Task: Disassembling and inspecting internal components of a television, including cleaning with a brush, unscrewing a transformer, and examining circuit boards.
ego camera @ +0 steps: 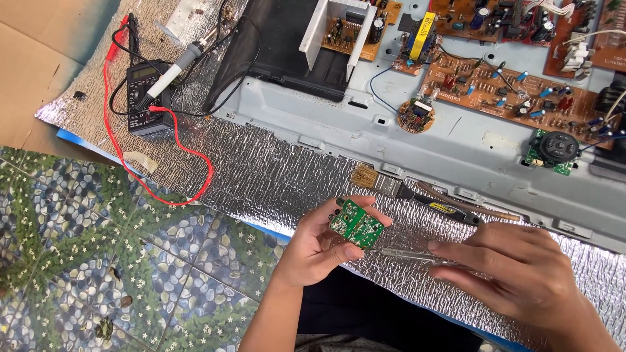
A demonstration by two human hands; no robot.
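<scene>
My left hand (319,244) holds a small green circuit board (356,225) between thumb and fingers, tilted over the silver foil mat (274,169). My right hand (515,267) grips a thin metal tool (404,253), tweezers or a probe, whose tip points left to the board's lower edge. Both hands hover just above the mat near its front edge.
A paintbrush (404,189) lies on the mat just behind my hands. A grey metal chassis (404,133) carries several brown circuit boards (508,94). At the left lie a black multimeter (145,98) with a red lead (117,150) and a soldering iron (173,68). Patterned floor tiles (98,248) lie below.
</scene>
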